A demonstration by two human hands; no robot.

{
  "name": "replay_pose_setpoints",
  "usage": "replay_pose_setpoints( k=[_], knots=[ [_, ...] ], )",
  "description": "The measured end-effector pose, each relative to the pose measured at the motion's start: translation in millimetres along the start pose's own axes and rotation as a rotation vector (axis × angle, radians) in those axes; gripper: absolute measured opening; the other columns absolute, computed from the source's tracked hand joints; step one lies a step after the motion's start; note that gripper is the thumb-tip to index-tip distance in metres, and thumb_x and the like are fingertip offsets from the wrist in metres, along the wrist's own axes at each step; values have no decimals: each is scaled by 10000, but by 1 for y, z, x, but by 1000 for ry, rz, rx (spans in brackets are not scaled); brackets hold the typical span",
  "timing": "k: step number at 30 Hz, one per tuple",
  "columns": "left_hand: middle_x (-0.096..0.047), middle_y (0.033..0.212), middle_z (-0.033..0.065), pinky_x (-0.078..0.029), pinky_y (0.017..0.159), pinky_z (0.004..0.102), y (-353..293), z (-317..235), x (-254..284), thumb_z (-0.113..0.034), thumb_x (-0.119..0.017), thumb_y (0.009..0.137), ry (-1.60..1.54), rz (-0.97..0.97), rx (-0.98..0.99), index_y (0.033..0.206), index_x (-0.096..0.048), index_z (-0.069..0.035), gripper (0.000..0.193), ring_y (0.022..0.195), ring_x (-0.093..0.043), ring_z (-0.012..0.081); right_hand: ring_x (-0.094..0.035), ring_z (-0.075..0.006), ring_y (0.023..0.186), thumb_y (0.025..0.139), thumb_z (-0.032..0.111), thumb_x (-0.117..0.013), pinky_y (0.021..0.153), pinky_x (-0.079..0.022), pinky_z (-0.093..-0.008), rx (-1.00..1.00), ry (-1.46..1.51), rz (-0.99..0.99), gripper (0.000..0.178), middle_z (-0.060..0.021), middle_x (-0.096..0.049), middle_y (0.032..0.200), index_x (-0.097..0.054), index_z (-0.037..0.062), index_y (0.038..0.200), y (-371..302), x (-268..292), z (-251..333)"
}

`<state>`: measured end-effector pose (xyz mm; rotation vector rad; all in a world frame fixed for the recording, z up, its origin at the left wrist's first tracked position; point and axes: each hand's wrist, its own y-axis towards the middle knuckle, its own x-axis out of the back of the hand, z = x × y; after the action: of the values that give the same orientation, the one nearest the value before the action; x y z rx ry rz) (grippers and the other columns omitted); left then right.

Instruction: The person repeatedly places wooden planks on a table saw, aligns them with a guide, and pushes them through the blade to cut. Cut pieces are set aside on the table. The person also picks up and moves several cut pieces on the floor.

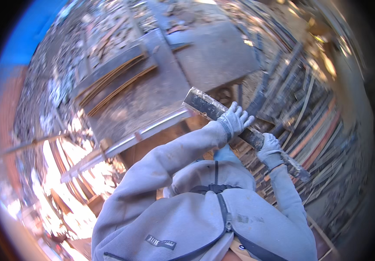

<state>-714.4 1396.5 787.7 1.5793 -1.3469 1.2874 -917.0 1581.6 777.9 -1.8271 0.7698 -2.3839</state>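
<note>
A long dark plank point(253, 138) with whitish crust along its edges slants across in front of my body, from upper left to lower right. My left hand point(234, 119), in a pale glove, grips it near the middle, its fingers reaching over the far side. Lower down, my gloved right hand point(270, 151) is closed around the plank towards its right end. The left end of the plank lies close to the metal-edged corner of a worn flat table point(161, 93). The undersides of both hands are hidden.
Several thin rusty rods point(122, 89) lie on the table. A metal rail point(146, 132) runs along its near edge. Another grey sheet point(218, 56) adjoins it. Long strips and bars point(313, 139) are piled on the right. Rubble point(96, 35) covers the far left ground.
</note>
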Motion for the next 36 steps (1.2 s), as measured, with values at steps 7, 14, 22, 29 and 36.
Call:
replay_pose_setpoints(
  k=[7, 14, 22, 29, 36],
  knots=[
    [-645, 1147, 71, -486, 901, 434, -127, 105, -4, -331, -838, 750, -132, -220, 476, 1298, -615, -175, 612, 1109, -650, 278, -607, -392, 1166, 624, 278, -930, 1028, -457, -517, 621, -267, -233, 941, -153, -636, 1252, -523, 53, 1441, 125, 91, 25],
    [-669, 1236, 76, -488, 1027, 450, -248, 179, -41, -391, -902, 689, -154, -275, 831, 1286, -640, -188, 684, 1195, -634, 295, -621, -424, 1089, 755, 166, -784, 939, -495, -523, 719, -489, -64, 563, -178, -644, 1128, -576, 96, 1273, 292, 113, 53],
    [-679, 1285, 154, -432, 1131, 485, -366, 194, -100, -757, -796, 758, -264, -156, 1159, 1326, -659, -82, 892, 1264, -592, 376, -627, -386, 1079, 716, 161, -810, 902, -496, -494, 892, -500, 55, 454, -158, -655, 1094, -613, 108, 1122, 311, 26, 224],
    [-572, 1492, 157, -260, 1282, 528, -319, 155, -121, -742, -648, 897, -78, -382, 1044, 1506, -552, -99, 891, 1449, -462, 362, -650, -381, 1057, 715, 149, -787, 872, -499, -510, 860, -514, 87, 373, -168, -663, 1091, -638, 96, 1053, 308, -31, 225],
    [-591, 1459, 81, -224, 1300, 526, -238, 147, -140, -489, -637, 987, -137, -335, 1201, 1488, -586, -178, 591, 1419, -468, 323, -578, -364, 1183, 669, 99, -808, 971, -489, -461, 817, -527, 117, 551, -150, -597, 1217, -615, 88, 1185, 302, -60, 221]
  ],
)
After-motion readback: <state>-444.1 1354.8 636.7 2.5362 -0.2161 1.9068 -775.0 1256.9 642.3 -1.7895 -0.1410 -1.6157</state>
